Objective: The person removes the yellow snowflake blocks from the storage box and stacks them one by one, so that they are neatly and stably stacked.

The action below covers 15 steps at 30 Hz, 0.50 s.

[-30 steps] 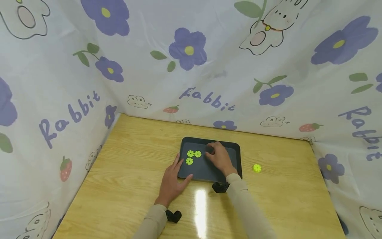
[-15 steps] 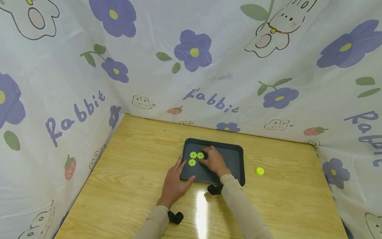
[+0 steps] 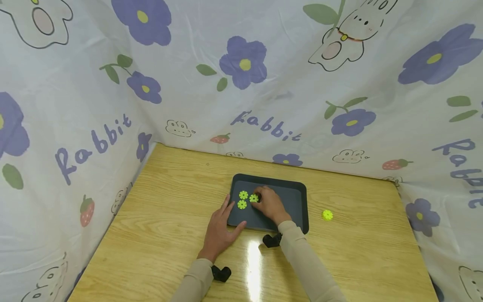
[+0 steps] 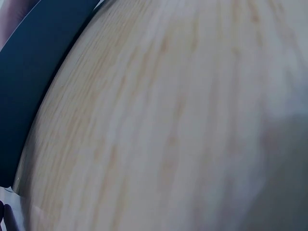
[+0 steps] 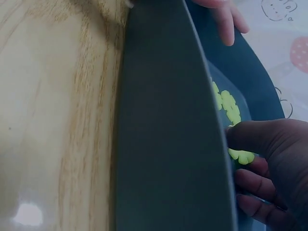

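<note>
A dark rectangular tray [image 3: 292, 201] lies on the table in the head view. Three yellow-green notched plastic discs are in its left half: an upper disc [image 3: 243, 195], a lower disc [image 3: 242, 204] and a right-hand disc [image 3: 254, 198]. My right hand [image 3: 271, 205] reaches over the tray and pinches the right-hand disc, its thumb and fingers also around a disc [image 5: 242, 156] in the right wrist view. My left hand [image 3: 219, 230] lies with spread, straight fingers at the tray's left rim and its thumb by the front rim. The left wrist view shows mostly the tray's wall [image 4: 38, 72].
Right of the tray, another yellow-green notched disc [image 3: 327, 215] lies on the wooden table [image 3: 362, 239]. A white cloth [image 3: 181, 88] printed with flowers and rabbits hangs behind the table and along both sides. Black camera mounts [image 3: 222, 274] sit at the wrists.
My right hand has moved left and down within the tray to the right-hand disc, which now sits slightly farther from the upper disc. The left hand stays at the tray's rim.
</note>
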### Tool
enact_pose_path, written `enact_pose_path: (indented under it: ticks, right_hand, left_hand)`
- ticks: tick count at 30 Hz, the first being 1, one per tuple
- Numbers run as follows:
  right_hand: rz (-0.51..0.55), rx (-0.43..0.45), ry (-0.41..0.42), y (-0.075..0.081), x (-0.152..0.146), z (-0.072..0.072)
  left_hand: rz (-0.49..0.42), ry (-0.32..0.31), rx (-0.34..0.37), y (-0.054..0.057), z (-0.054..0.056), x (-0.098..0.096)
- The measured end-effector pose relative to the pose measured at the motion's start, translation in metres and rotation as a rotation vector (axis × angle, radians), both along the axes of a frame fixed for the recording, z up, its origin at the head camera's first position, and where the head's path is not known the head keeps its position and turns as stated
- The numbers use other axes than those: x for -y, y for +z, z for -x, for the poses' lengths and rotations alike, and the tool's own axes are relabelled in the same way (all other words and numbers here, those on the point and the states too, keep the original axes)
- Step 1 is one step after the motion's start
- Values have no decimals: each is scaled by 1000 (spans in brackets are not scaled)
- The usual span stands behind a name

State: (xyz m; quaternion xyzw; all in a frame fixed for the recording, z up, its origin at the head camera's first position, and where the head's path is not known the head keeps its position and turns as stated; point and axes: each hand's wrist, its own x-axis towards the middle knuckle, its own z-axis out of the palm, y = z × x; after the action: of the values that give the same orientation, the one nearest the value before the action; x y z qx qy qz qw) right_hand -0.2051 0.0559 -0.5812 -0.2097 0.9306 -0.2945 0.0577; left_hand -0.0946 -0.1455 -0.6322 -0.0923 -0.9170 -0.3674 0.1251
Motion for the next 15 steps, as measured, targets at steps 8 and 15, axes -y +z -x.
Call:
enact_pose_path:
  ticks: [8, 15]
  right_hand:
    - [62, 25, 14, 1, -6, -4]
    - [75, 63, 4, 5, -9, -8]
  left_hand:
    - [-12, -3, -29, 1, 1, 0]
    - [-23, -13, -15, 1, 2, 0]
